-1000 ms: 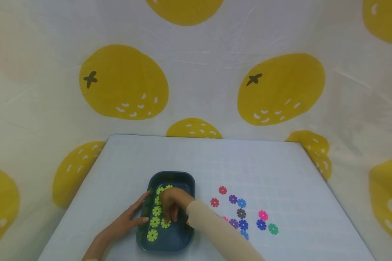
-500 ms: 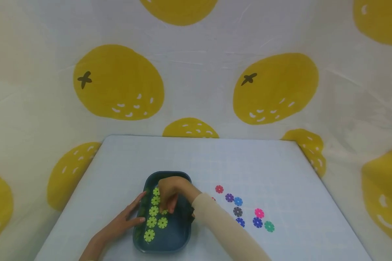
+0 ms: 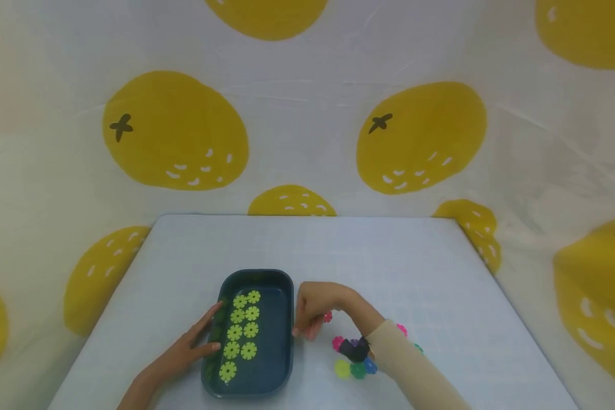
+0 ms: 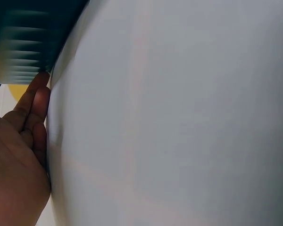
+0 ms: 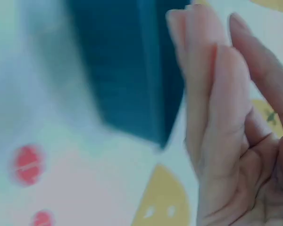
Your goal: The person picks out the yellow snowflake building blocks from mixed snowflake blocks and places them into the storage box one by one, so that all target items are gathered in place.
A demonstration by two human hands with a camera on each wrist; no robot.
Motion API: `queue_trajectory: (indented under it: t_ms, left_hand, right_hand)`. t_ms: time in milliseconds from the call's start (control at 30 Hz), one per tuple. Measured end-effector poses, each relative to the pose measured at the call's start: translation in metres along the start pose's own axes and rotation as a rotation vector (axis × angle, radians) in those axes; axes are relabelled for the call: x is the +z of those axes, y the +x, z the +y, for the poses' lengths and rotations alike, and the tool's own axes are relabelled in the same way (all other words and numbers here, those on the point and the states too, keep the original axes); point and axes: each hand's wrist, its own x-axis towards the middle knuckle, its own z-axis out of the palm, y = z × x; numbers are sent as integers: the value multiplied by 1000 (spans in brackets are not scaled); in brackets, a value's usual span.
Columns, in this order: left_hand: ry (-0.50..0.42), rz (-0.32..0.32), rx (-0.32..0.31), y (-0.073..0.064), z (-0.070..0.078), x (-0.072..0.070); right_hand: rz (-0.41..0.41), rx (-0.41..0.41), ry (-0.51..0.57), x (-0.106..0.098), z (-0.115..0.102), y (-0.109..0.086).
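Observation:
A dark blue-green tray (image 3: 271, 356) stands on the table. Inside it, several yellow-green notched plastic discs (image 3: 249, 350) lie flat in two columns on the left side. My left hand (image 3: 191, 344) touches the tray's left edge with extended fingers; in the left wrist view the fingertips (image 4: 41, 80) meet the tray's ribbed side. Just outside the right rim, my right hand (image 3: 318, 304) points downward. Its fingers (image 5: 228, 89) are loosely bent in the right wrist view, and nothing shows between them; the tray wall (image 5: 122, 70) is close by.
Loose discs lie right of the tray, partly under the right forearm: yellow (image 3: 342, 369), green (image 3: 357, 370), blue (image 3: 370, 366), pink (image 3: 337, 343) and red (image 3: 328, 316). A black device (image 3: 355, 349) hangs at the right wrist. A fruit-patterned cloth (image 3: 302, 142) rises behind the table.
My right hand has left the tray and moved right, over its rim, uncovering the second column of discs. My left hand stays at the tray's edge. The view has shifted slightly right.

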Motion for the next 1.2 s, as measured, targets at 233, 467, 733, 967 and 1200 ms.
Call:
queue_trajectory:
  t_ms: [233,467,733,967,1200]
  left_hand:
    - [13,17,22,-2,-2,-1]
    - [-6,12,21,-1,-2,-1]
    - [4,21,31,1,-2,1]
    - [-2,15,29,1,-1,1]
    - [6,9,17,1,-1,0]
  right_hand:
    - [64,14,118,22,66,-36]
    - [176,-56,28,45,108,-63]
    - [246,-57,-121,64,129,-79]
    - [292,-36,-199,70,140,-84]
    - [304,-37,-209,69,142,-85]
